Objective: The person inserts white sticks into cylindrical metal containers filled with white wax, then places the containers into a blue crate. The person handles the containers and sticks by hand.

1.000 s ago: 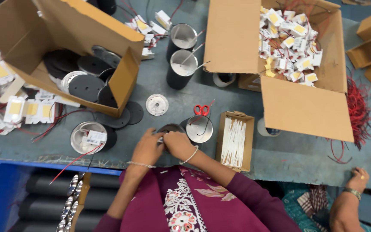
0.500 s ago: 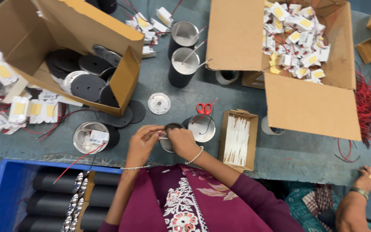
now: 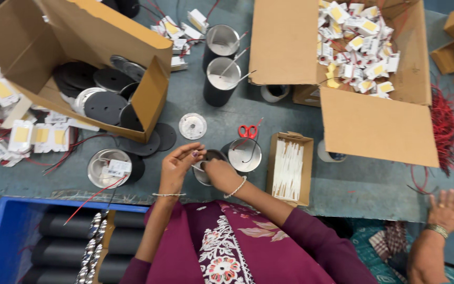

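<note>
While both hands meet over the table's (image 3: 195,100) near edge, left hand (image 3: 177,167) pinches a small part I cannot identify, right hand (image 3: 220,174) curls around a round metal housing (image 3: 206,167), steadying it beside the scissors (image 3: 247,131).

Both forearms reach forward from the body and meet above the table edge (image 3: 342,194). The left hand (image 3: 178,167) is raised with fingers curled; the right hand (image 3: 219,174) is half closed, nearly touching it.
</note>
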